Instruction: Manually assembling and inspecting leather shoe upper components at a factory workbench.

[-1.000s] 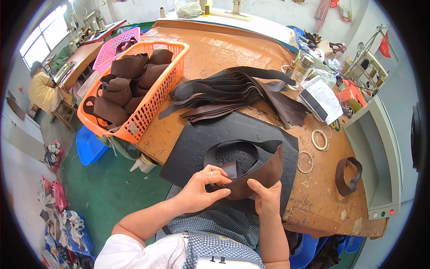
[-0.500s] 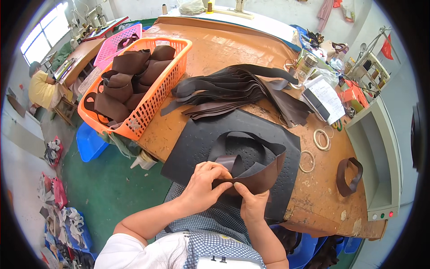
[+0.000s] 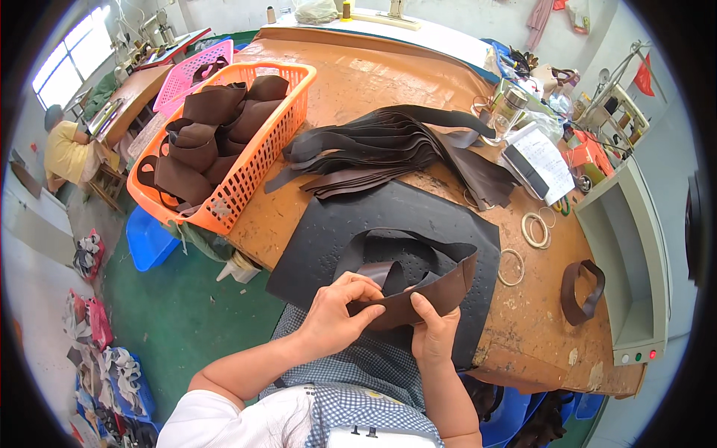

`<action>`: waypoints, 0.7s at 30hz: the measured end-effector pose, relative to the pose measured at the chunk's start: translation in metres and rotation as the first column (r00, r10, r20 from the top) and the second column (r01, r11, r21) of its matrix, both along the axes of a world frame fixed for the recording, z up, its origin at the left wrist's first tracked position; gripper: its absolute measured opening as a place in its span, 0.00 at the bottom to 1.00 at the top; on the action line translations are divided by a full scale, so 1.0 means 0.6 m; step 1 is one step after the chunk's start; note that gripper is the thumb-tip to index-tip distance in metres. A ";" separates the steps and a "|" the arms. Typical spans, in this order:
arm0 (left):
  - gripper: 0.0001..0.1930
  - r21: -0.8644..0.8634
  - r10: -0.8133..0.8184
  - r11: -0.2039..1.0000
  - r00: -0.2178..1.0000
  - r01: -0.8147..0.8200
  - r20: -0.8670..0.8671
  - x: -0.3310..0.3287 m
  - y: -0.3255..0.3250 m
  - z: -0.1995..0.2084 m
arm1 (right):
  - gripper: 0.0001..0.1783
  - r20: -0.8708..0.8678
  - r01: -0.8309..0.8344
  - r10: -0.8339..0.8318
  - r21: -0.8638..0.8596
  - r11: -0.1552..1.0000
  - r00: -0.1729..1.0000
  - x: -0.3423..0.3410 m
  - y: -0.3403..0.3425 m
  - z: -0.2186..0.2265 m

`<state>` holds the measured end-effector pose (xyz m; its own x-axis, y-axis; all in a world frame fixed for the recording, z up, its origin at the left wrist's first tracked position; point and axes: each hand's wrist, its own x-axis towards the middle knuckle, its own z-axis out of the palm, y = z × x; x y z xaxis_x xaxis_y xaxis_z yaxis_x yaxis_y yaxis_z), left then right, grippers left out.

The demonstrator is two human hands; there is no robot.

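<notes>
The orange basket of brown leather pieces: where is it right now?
In the head view, the orange basket sits on the left side of the wooden table, beside the pile of dark leather strips and just in front of a pink basket.

A dark brown leather strip [image 3: 418, 287], looped, curves over a black mat [image 3: 328, 231].

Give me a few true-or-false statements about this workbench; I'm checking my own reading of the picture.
1. Both hands, left hand and right hand, grip the brown leather strip. True.
2. The orange basket is empty. False: it holds brown leather pieces.
3. The strip is held over a black perforated mat. True.
4. The pile of dark leather strips lies in the pink basket. False: it lies on the wooden table.
</notes>
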<state>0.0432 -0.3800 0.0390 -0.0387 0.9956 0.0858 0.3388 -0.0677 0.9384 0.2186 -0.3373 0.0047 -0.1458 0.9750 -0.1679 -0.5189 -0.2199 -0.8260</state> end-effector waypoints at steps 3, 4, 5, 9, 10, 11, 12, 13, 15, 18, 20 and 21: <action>0.09 0.012 -0.001 1.000 1.000 0.000 0.006 0.000 -0.001 -0.002 | 0.10 -0.010 0.037 -0.037 0.011 0.999 0.999 -0.002 0.000 -0.002; 0.09 0.002 0.005 1.000 1.000 -0.005 0.012 0.000 -0.002 -0.002 | 0.10 -0.010 0.031 -0.031 0.014 0.999 0.999 -0.002 -0.001 -0.003; 0.09 0.002 0.005 1.000 1.000 -0.005 0.011 0.000 -0.001 -0.002 | 0.10 -0.009 0.025 -0.025 0.017 1.000 1.000 -0.002 -0.001 -0.004; 0.09 -0.070 0.022 0.997 1.000 -0.022 0.007 -0.001 -0.004 0.005 | 0.09 -0.030 0.016 -0.016 0.019 1.000 0.999 -0.002 -0.002 -0.016; 0.09 -0.110 0.012 0.994 1.000 -0.011 0.003 -0.002 -0.004 0.007 | 0.10 -0.017 -0.014 0.015 0.046 0.999 1.000 -0.002 -0.002 -0.015; 0.09 -0.111 0.013 0.994 1.000 -0.013 0.002 -0.002 -0.003 0.009 | 0.10 -0.003 -0.044 0.045 0.073 0.996 0.999 -0.002 -0.003 -0.014; 0.09 -0.075 -0.010 0.997 0.999 0.008 -0.034 0.002 -0.001 0.012 | 0.10 -0.003 -0.047 0.047 0.072 0.996 0.999 -0.008 -0.007 -0.012; 0.09 -0.041 -0.032 0.999 0.997 0.030 -0.071 0.004 0.001 0.014 | 0.10 -0.005 -0.042 0.042 0.076 0.996 0.999 -0.017 -0.015 -0.009; 0.09 -0.083 -0.023 0.996 0.998 0.018 -0.058 0.004 0.005 0.016 | 0.10 -0.007 -0.036 0.037 0.080 0.996 0.999 -0.023 -0.020 -0.009; 0.09 -0.063 -0.012 0.998 0.997 0.007 -0.071 0.005 0.003 0.017 | 0.10 -0.017 -0.049 0.051 0.076 0.996 0.999 -0.022 -0.019 -0.012; 0.09 -0.005 -0.009 1.000 0.995 0.009 -0.096 0.004 0.000 0.015 | 0.09 -0.058 -0.048 0.050 0.030 0.998 0.997 -0.016 -0.013 -0.011; 0.09 0.002 -0.006 1.000 0.994 0.006 -0.112 0.003 0.000 0.014 | 0.09 -0.057 -0.049 0.050 0.029 0.998 0.997 -0.011 -0.010 -0.011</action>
